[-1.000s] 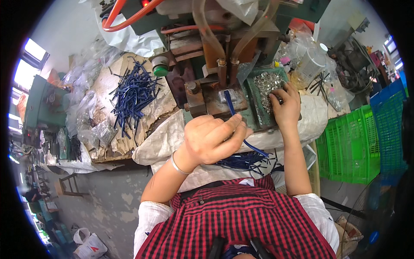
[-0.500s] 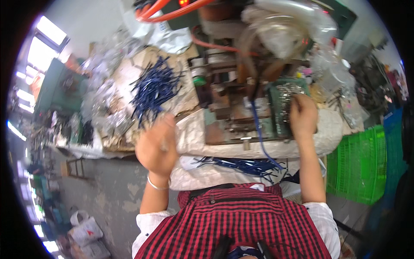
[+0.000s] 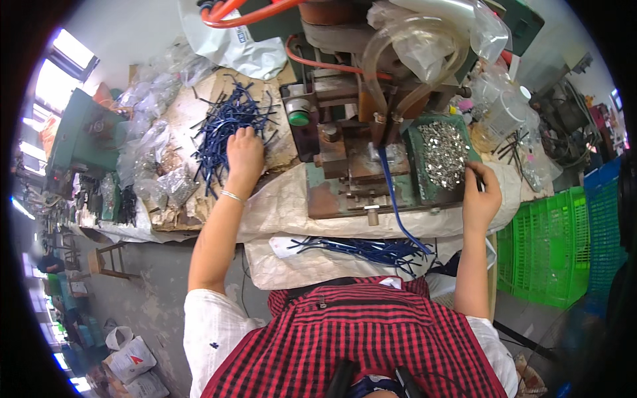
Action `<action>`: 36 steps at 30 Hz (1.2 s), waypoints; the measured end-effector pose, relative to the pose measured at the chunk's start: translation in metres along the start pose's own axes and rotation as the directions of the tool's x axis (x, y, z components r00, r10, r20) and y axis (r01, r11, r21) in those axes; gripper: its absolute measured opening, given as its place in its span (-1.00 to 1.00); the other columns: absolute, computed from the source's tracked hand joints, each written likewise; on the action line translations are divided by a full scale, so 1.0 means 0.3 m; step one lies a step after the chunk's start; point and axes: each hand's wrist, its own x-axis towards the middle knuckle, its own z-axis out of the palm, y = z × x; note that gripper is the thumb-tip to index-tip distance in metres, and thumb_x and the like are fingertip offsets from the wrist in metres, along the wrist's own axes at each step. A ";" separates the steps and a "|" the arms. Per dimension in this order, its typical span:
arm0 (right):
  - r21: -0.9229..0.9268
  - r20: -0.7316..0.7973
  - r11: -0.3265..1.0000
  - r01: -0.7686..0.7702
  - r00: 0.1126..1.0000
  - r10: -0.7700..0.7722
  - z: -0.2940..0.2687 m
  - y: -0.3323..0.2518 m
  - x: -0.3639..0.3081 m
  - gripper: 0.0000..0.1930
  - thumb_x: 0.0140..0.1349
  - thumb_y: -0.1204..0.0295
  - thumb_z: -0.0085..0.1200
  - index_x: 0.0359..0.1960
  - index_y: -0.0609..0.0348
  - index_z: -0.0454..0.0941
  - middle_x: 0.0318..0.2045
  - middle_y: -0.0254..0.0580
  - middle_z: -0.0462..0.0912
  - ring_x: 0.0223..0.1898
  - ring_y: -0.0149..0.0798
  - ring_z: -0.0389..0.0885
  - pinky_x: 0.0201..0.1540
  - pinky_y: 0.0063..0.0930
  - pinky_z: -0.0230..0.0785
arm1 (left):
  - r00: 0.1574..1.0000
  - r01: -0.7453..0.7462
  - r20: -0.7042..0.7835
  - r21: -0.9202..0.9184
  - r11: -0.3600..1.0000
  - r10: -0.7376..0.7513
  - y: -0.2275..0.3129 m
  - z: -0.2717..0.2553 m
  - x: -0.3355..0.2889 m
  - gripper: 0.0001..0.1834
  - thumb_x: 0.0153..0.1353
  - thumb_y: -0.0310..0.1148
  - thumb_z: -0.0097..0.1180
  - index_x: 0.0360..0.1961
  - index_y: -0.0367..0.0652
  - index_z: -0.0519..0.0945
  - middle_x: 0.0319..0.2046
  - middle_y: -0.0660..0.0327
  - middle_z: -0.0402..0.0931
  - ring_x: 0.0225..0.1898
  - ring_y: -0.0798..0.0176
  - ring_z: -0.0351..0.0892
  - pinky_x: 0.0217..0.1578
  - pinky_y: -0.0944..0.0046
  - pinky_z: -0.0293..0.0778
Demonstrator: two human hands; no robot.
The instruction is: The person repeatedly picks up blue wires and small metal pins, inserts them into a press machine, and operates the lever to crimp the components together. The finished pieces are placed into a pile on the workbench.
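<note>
My left hand rests on a heap of dark blue strips on the left of the bench. Its fingers are curled into the heap, and what they pinch is hidden. My right hand is at the right edge of a green tray full of small shiny metal pieces. The thumb and fingers are bent toward each other around a small dark thing I cannot identify. Between the hands stands a press machine. A blue strip hangs from its middle over the front edge.
More blue strips lie on cloth below the machine, near my lap. Clear plastic bags of small parts are at the left. Green crates stand at the right, beside a clear plastic jar. Orange hoses cross above.
My left hand has moved up onto the heap of blue strips. My right hand has drawn back from over the metal pieces to the tray's near right edge.
</note>
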 end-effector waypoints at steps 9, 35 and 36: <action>0.504 0.269 0.861 -0.072 0.960 -0.077 0.119 -0.369 0.024 -0.83 0.21 0.63 0.19 -0.16 0.30 0.67 -0.23 -0.21 0.73 -0.15 -0.39 0.65 0.00 -0.52 0.45 | 0.864 0.179 -0.110 -0.845 0.504 -0.492 0.114 -0.204 0.032 -0.82 0.25 -0.33 0.28 -0.30 -0.23 0.58 -0.43 0.09 0.65 -0.47 0.10 0.60 -0.39 0.24 0.48; -0.435 0.274 0.871 0.229 0.955 -0.114 0.103 -0.093 0.069 -0.71 0.12 0.37 0.28 -0.10 0.11 0.70 0.14 0.23 0.54 0.30 0.22 0.37 0.34 -0.04 0.21 | 0.543 -0.720 -0.831 -0.387 0.576 0.120 0.457 -0.646 -0.018 -0.75 -0.05 -0.33 0.45 -0.38 -0.10 0.61 -0.28 0.20 0.66 -0.61 0.44 0.46 -0.62 0.42 0.35; -0.411 0.252 0.887 0.211 0.961 -0.112 0.100 -0.039 0.058 -0.74 0.10 0.40 0.29 -0.14 0.10 0.71 0.13 0.21 0.55 0.29 0.20 0.39 0.32 -0.04 0.23 | 0.540 -0.726 -0.832 -0.385 0.570 0.126 0.459 -0.642 -0.023 -0.75 -0.05 -0.33 0.45 -0.38 -0.09 0.61 -0.30 0.21 0.65 -0.61 0.44 0.46 -0.62 0.42 0.35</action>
